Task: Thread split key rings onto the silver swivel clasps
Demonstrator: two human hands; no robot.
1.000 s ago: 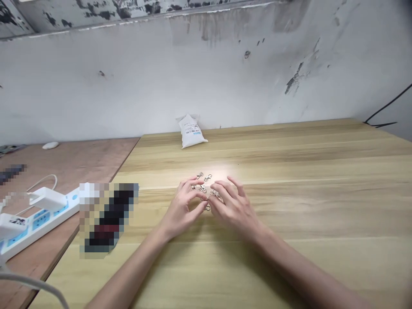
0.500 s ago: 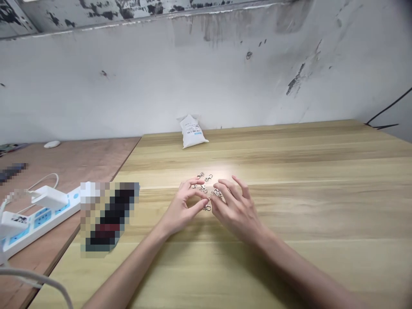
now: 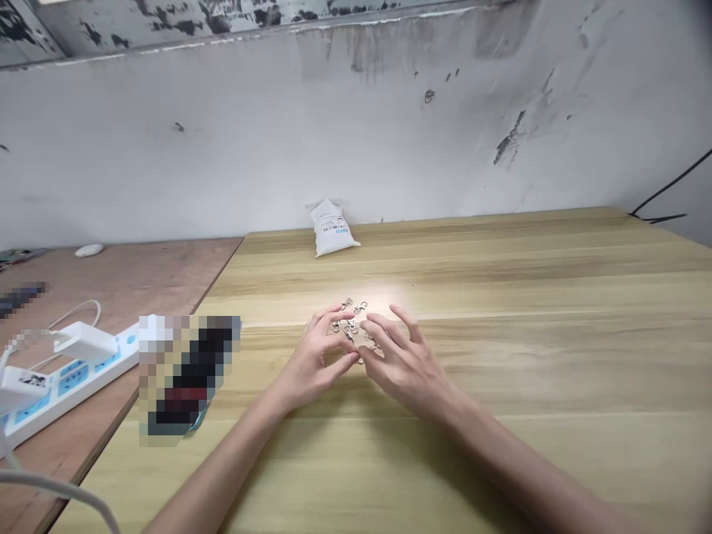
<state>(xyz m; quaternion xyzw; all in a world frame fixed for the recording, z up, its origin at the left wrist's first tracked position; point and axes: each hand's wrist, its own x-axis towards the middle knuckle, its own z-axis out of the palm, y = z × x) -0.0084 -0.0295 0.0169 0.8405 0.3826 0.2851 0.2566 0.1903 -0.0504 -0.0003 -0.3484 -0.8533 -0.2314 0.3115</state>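
Note:
Several small silver metal clasps (image 3: pixel 351 316) lie in a loose heap on the light wooden table (image 3: pixel 500 297). My left hand (image 3: pixel 314 363) sits at the heap's near left with thumb and forefinger pinched together on one clasp. My right hand (image 3: pixel 403 362) is at the heap's near right, its fingers curled over the clasps and its fingertips meeting the left hand's. Part of the heap is hidden under my fingers.
A small white printed bag (image 3: pixel 332 227) stands at the back of the table by the wall. To the left, on a reddish board (image 3: pixel 139 274), lie a white and blue power strip (image 3: pixel 61 378) with plugs and cables, a blurred dark object (image 3: pixel 186 378) and a white mouse (image 3: pixel 89 250).
My hands have closed in slightly over the heap and the fingertips have shifted among the clasps. Nothing else has moved.

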